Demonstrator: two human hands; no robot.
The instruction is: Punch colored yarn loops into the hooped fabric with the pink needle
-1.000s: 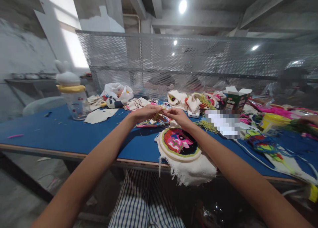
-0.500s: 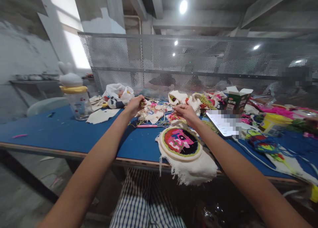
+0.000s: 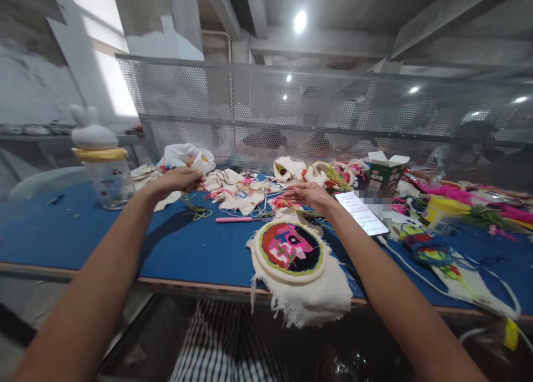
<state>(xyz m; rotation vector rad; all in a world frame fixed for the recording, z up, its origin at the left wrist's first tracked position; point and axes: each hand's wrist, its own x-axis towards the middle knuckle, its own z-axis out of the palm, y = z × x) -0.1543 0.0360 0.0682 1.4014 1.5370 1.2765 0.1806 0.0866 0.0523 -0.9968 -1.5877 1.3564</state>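
My left hand (image 3: 183,178) is raised over the table at the left, its fingers pinched together, apparently on yarn. Below it, a loose olive-green yarn (image 3: 199,211) curls on the blue table. My right hand (image 3: 307,195) hovers over tangled yarn, fingers stretched out towards the left; any thin strand at its fingertips is too small to make out. In front of it, a round embroidery hoop (image 3: 290,250) holds fringed cream cloth (image 3: 310,298) with a pink, red and black yarn picture. A pink-handled punch needle (image 3: 234,220) lies between the hands, beside cream cloth scraps (image 3: 239,190).
A phone (image 3: 361,212) with a lit screen lies by my right forearm. Behind it are a green box (image 3: 385,174) and yellow tub (image 3: 446,211). A white cable (image 3: 416,268) crosses the right side. A rabbit-lidded bottle (image 3: 104,174) stands left; a perforated metal screen (image 3: 175,99) closes the back.
My left hand has moved left, away from the right hand. The right hand's fingers look straighter. The view has shifted slightly; the hoop and punch needle lie as before.
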